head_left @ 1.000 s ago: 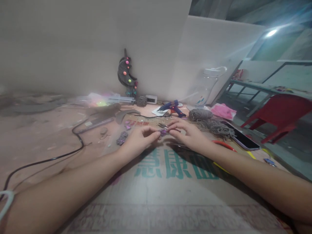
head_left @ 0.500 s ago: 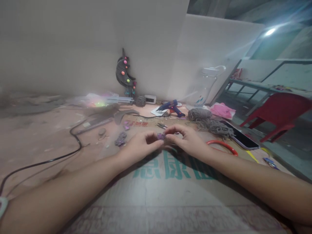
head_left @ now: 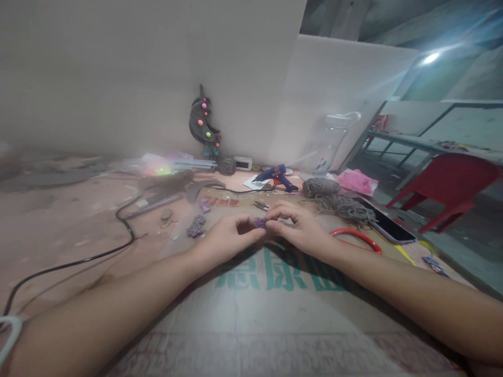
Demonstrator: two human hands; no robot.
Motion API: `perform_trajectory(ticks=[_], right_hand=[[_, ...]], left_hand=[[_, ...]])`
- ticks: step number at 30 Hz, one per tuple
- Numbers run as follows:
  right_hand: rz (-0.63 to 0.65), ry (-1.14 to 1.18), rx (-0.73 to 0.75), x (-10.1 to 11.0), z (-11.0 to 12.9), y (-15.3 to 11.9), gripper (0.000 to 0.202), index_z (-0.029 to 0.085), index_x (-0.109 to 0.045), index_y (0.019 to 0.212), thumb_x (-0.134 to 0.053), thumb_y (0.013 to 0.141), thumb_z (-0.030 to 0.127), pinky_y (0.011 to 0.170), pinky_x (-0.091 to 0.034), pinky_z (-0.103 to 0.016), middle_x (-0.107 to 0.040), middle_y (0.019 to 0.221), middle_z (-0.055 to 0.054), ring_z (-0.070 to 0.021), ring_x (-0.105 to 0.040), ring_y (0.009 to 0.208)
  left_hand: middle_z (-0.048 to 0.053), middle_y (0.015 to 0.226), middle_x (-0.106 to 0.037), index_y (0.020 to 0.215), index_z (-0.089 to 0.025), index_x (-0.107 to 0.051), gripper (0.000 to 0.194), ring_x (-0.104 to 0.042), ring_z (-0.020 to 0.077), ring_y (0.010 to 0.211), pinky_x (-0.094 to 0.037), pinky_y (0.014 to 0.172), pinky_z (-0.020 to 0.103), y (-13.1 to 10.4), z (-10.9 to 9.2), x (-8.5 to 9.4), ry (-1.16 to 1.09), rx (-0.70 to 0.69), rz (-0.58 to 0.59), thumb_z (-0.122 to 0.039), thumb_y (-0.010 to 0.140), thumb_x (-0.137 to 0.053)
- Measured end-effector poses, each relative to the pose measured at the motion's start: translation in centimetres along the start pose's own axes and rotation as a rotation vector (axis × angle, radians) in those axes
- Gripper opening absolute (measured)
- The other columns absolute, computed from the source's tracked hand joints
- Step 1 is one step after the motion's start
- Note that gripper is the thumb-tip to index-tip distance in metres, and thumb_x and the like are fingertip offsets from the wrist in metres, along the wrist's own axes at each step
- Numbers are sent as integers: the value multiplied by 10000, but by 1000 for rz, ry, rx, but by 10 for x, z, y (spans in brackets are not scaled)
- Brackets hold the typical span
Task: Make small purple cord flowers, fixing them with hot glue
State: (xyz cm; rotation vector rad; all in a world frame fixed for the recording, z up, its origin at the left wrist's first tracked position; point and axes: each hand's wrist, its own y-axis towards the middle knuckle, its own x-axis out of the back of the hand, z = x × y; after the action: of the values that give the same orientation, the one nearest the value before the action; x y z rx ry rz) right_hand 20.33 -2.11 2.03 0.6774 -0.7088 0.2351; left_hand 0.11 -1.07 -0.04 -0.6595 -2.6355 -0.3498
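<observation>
Between my hands is a small purple and grey yarn piece (head_left: 260, 222), partly hidden by fingertips. My left hand (head_left: 231, 232) pinches it from the left, thumb and fingers closed around its edge. From the right, my right hand (head_left: 294, 225) grips the same piece with thumb and bent fingers. Left of my left hand lies a grey-purple yarn piece (head_left: 195, 226), with small purple bits (head_left: 205, 205) behind it. Just beyond my right fingers are pointed metal scissor-like tips (head_left: 261, 205), and red handles (head_left: 357, 238) show beside my right wrist.
A blue glue gun (head_left: 277, 177) stands at the back, near a clear bottle (head_left: 330, 144). Grey yarn (head_left: 346, 207), a phone (head_left: 391, 222) and a pink bag (head_left: 357, 181) lie to the right. A black cable (head_left: 128, 230) curves across the left. A moon-shaped ornament (head_left: 201, 123) leans on the wall.
The camera view has shifted slightly, so the background sits a little lower. Both hands stay together at the yarn piece, with only small movements of the fingers.
</observation>
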Motion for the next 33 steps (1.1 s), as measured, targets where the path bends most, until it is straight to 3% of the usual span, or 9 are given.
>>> perform_trajectory(ticks=[3, 7, 9, 13, 19, 26, 33], right_hand=[[-10, 21, -31, 2, -3, 1, 102, 177, -631, 807, -572, 875, 226, 764, -458, -286, -639, 850, -38, -157, -598, 813], [24, 14, -54, 3, -6, 0, 117, 175, -602, 836, -520, 896, 233, 741, -452, -281, -630, 829, -37, -158, -587, 791], [50, -7, -40, 2, -6, -1, 118, 173, -595, 833, -512, 898, 228, 754, -449, -284, -628, 837, -41, -160, -584, 802], [84, -13, 3, 2, -4, -1, 140, 177, -583, 788, -523, 899, 238, 755, -445, -279, -624, 820, -38, -156, -581, 798], [66, -35, -72, 3, -3, -1, 141, 178, -595, 805, -534, 895, 268, 752, -453, -281, -646, 824, -35, -161, -594, 803], [39, 51, -176, 5, -1, 0, 227, 169, -608, 844, -500, 916, 356, 659, -445, -251, -644, 788, -24, -148, -588, 728], [88, 8, -169, 4, -2, 2, 197, 178, -659, 772, -566, 857, 329, 716, -445, -264, -680, 782, -22, -155, -602, 750]], left_hand=[[11, 795, -635, 854, -168, -603, 288, -594, 150, 721, -455, 650, 258, 2, 4, -1, -68, -41, -8, -448, 804, -651], [44, 904, -647, 1035, -174, -561, 342, -627, 157, 751, -495, 691, 286, 5, 7, 1, -228, -85, -136, -466, 860, -589], [51, 924, -662, 1060, -176, -592, 323, -632, 160, 771, -497, 709, 287, 4, 5, 2, -204, -118, -116, -447, 889, -554], [50, 894, -702, 935, -161, -667, 264, -640, 171, 822, -486, 757, 280, 0, 0, 2, -102, -113, -12, -395, 896, -550], [34, 861, -714, 894, -164, -681, 280, -636, 169, 785, -470, 730, 276, -1, -3, 1, -63, -34, 28, -420, 866, -570], [32, 832, -702, 850, -159, -667, 292, -620, 165, 765, -455, 715, 272, 0, -4, 4, -29, -11, -55, -433, 863, -568], [31, 829, -694, 838, -156, -665, 316, -614, 166, 771, -453, 708, 267, 0, 0, 4, -17, -38, -47, -452, 869, -560]])
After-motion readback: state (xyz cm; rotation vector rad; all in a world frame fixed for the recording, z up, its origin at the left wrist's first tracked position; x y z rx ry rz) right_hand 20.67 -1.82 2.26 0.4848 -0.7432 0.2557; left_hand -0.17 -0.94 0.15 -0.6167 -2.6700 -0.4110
